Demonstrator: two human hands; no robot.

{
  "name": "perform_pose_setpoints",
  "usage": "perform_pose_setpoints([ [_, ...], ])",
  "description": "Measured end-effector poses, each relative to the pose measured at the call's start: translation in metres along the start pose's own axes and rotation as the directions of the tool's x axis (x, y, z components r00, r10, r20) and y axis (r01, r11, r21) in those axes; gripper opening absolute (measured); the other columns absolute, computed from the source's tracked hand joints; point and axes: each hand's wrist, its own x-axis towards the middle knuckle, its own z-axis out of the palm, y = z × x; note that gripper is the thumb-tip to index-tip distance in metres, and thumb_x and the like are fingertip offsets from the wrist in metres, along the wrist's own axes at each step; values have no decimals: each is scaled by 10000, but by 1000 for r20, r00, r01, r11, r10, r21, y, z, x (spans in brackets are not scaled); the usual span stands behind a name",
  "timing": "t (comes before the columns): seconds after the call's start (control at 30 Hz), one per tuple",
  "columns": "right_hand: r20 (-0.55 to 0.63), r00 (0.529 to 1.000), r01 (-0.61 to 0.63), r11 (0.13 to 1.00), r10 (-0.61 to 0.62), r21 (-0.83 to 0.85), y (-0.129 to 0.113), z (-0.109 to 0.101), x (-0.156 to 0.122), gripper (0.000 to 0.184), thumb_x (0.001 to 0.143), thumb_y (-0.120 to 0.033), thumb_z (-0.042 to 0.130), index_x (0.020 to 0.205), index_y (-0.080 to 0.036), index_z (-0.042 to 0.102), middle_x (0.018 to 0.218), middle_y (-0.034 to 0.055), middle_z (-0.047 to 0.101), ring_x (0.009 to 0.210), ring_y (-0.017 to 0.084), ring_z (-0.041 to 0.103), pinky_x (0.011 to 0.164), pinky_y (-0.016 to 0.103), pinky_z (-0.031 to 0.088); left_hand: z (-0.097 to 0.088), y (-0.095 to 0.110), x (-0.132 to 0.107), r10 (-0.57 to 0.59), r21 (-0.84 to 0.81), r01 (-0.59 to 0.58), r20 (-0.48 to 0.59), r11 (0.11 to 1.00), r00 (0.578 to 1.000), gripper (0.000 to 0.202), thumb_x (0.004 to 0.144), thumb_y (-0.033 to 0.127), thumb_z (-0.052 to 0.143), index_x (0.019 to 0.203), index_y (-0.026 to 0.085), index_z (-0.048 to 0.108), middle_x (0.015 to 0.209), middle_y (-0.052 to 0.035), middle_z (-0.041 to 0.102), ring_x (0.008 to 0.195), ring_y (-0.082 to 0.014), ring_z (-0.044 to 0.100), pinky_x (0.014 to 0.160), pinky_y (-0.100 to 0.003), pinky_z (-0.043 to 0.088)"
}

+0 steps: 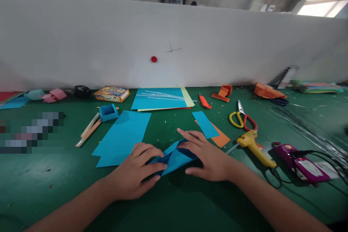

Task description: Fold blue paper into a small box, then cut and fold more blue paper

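Between my hands, just above the table, is a folded sheet of blue paper (174, 161) with raised, creased flaps. My left hand (141, 170) grips its left end, thumb below and fingers on top. My right hand (206, 154) has curled fingers over the right end, one finger sticking out past the top edge and the thumb low at the near side. Palms and fingers hide both ends of the paper. Left of it lie larger flat blue sheets (125, 130). Beyond my right hand, a small blue strip (205, 124) overlaps an orange piece (221, 139).
On the right are scissors (246, 119), a yellow glue gun (257, 148) and a purple corded device (301, 165). Farther back lie a red utility knife (204, 101), glue sticks (163, 95) on stacked paper and a printed box (112, 94). A small blue paper box (108, 112) sits left, before a white partition (114, 43).
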Motion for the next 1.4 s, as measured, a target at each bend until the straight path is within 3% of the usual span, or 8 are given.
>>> perform_pose_setpoints([
  [0.1, 15, 1000, 2, 1000, -1, -21, 1, -1, 0, 512, 947, -517, 680, 1357, -217, 620, 1758, 93, 129, 1554, 407, 190, 1187, 594, 356, -1, -1, 0, -10, -20, 10, 4, 1000, 1000, 289, 1004, 234, 551, 1252, 290, 688, 1312, -91, 631, 1215, -298, 539, 990, -450, 444],
  [0.2, 17, 1000, 11, 999, -10, -50, 2, 0, -1, 297, 910, -301, 719, 1198, -230, 710, 1763, 54, 109, 1558, 420, 167, 1189, 622, 332, 1, -3, 0, -25, -18, 25, 10, 1000, 1000, 296, 1018, 238, 534, 1268, 294, 683, 1319, -86, 630, 1218, -293, 540, 1001, -445, 440],
  [0.3, 17, 1000, 24, 998, -23, -59, 4, 2, -1, 383, 827, -53, 652, 1117, -282, 752, 1768, -27, 63, 1574, 417, 112, 1174, 647, 332, 4, -5, -1, -65, -11, 65, 0, 998, 998, 325, 1032, 260, 519, 1322, 306, 659, 1340, -84, 620, 1224, -295, 534, 999, -448, 442],
  [0.37, 11, 999, 32, 998, -32, -63, 6, 3, -1, 429, 809, -9, 619, 1090, -298, 769, 1766, -58, 44, 1579, 421, 92, 1169, 658, 335, 6, -6, -2, -107, 5, 107, -10, 994, 994, 342, 1036, 281, 512, 1348, 317, 648, 1359, -84, 611, 1238, -305, 529, 1007, -463, 441],
  [0.63, 26, 999, 35, 997, -33, -73, 6, 3, -2, 404, 844, -58, 647, 1106, -328, 794, 1762, -84, 44, 1580, 435, 98, 1165, 682, 339, 13, -8, -2, -245, 102, 243, 13, 965, 969, 337, 1038, 319, 519, 1333, 335, 680, 1538, -79, 503, 1362, -375, 473, 1056, -571, 435],
  [0.9, 45, 999, -7, 997, 11, -73, 4, 1, -2, 466, 838, -117, 686, 1251, -326, 742, 1766, -36, 40, 1577, 461, 90, 1176, 707, 313, 15, -11, -2, -226, 124, 214, 91, 969, 970, 369, 1043, 321, 521, 1392, 309, 643, 1688, -33, 362, 1503, -380, 365, 1141, -589, 387],
  [1.13, 88, 996, -21, 998, 25, -56, 5, 2, -2, 448, 859, -149, 664, 1280, -295, 714, 1739, 27, 225, 1580, 430, 124, 1179, 697, 315, 13, -12, 0, -228, 52, 223, 125, 973, 966, 380, 1041, 295, 524, 1408, 307, 621, 1502, -61, 606, 1401, -311, 521, 1169, -553, 349],
  [1.4, 126, 992, 12, 1000, -10, -17, 5, 1, -1, 472, 841, -142, 611, 1296, -250, 669, 1613, 83, 483, 1508, 320, 369, 1195, 589, 326, 14, -11, 1, -246, 87, 235, 148, 968, 958, 361, 1042, 298, 516, 1385, 300, 630, 1539, -54, 573, 1424, -334, 487, 1153, -576, 334],
])
